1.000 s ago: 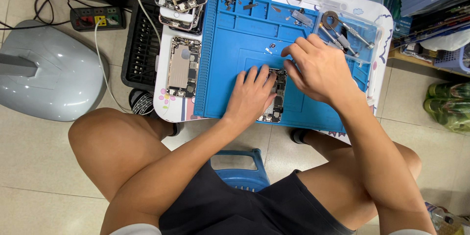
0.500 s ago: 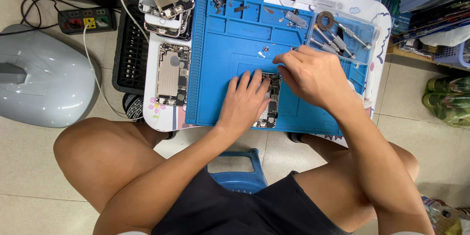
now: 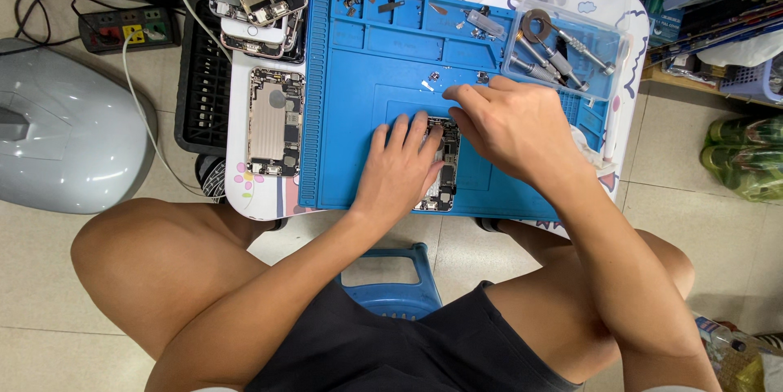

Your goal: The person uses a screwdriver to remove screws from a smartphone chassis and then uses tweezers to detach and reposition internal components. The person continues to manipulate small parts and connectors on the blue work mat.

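Tiled floor surrounds a small white table [image 3: 236, 188] carrying a blue repair mat [image 3: 359, 115]. At the mat's near centre lies 1 opened phone chassis [image 3: 444, 172], its dark boards and metal parts exposed, mostly covered by both hands. Left hand [image 3: 400, 168] rests flat on the chassis, fingers spread. Right hand [image 3: 510, 127] curls over its upper end; whether its fingertips pinch anything cannot be told. Beyond the chassis, at the mat's far right corner, sits a clear tool tray [image 3: 563, 53].

The person wore dark navy fabric shorts [image 3: 391, 351] at the bottom centre; both arms, hands and knees were bare.
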